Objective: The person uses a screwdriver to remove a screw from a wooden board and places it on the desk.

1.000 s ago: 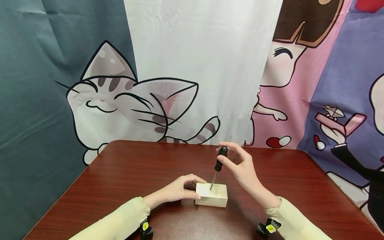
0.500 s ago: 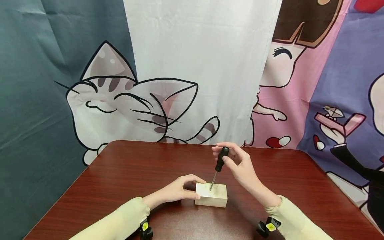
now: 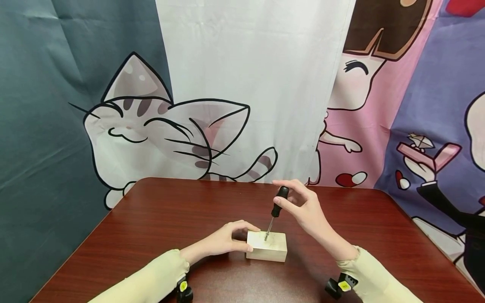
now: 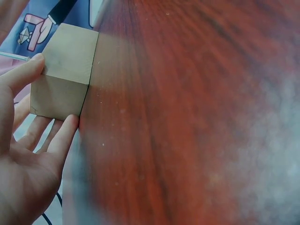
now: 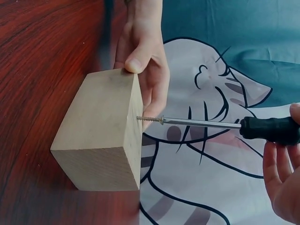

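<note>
A pale wooden block (image 3: 267,254) lies on the table, its left end gripped by my left hand (image 3: 223,240) between thumb and fingers. My right hand (image 3: 305,207) holds the black handle of a screwdriver (image 3: 279,203) with thumb and fingers. The tool leans slightly right, its metal shaft pointing down at the block's top face. In the right wrist view, a screw (image 5: 149,119) stands partly in that face, its head against the screwdriver tip (image 5: 165,120). From the left wrist side, the thumb lies on the block's upper edge and fingers support the end face (image 4: 58,96).
The dark red wooden table (image 3: 170,206) extends around the block. Behind its far edge hangs a cloth backdrop (image 3: 257,63) printed with a cartoon cat and figures. Small black devices are strapped at both wrists, the right one (image 3: 341,285) beside the sleeve cuff.
My right hand's fingers and thumb have opened and closed again around the screwdriver handle, which shifts slightly. My left hand and the block stay in place.
</note>
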### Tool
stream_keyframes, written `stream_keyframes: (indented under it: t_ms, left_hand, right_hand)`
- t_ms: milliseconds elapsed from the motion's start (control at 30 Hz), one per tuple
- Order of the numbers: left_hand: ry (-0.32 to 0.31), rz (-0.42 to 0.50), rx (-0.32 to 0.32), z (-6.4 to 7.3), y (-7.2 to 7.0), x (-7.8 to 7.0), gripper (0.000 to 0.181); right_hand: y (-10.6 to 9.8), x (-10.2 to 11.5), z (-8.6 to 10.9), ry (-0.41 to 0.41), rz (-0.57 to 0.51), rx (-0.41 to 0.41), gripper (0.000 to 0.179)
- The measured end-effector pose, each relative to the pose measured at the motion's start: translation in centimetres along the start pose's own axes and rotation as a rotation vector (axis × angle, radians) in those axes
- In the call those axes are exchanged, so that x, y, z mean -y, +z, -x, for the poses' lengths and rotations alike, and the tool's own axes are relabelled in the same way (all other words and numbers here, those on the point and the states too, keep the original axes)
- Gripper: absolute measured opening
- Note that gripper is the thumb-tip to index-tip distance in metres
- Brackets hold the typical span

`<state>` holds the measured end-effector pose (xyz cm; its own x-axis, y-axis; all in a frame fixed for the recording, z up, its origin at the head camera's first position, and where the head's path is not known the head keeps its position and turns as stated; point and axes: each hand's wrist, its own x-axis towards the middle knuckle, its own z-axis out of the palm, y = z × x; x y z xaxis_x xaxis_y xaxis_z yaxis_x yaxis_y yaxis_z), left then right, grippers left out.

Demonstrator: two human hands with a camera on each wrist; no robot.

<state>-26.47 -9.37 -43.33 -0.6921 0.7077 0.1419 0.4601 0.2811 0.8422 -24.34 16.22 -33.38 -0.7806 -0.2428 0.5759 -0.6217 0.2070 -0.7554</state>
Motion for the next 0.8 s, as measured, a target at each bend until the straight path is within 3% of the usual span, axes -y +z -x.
stream_keyframes:
  t_ms: [233,500,633,800]
  left_hand:
    - [0.004,0.005,0.004,0.00,-0.06,0.10,0.043]
    - [-0.003,0.017,0.000,0.05,0.04,-0.10,0.043]
    - [-0.001,0.020,-0.001,0.05,0.05,-0.15,0.043]
    - [0.002,0.010,-0.002,0.03,0.05,-0.07,0.043]
  right_hand:
    - [-0.32,0.13,0.07,0.009,-0.021,0.047,0.051]
    - [-0.29,-0.24,-0.06,-0.055,-0.102,0.098,0.042]
    - [-0.23,-0.33,-0.01,-0.043,-0.114,0.079,0.034]
    - [-0.08,-0.35,0.07,-0.005,-0.047,0.008,0.029]
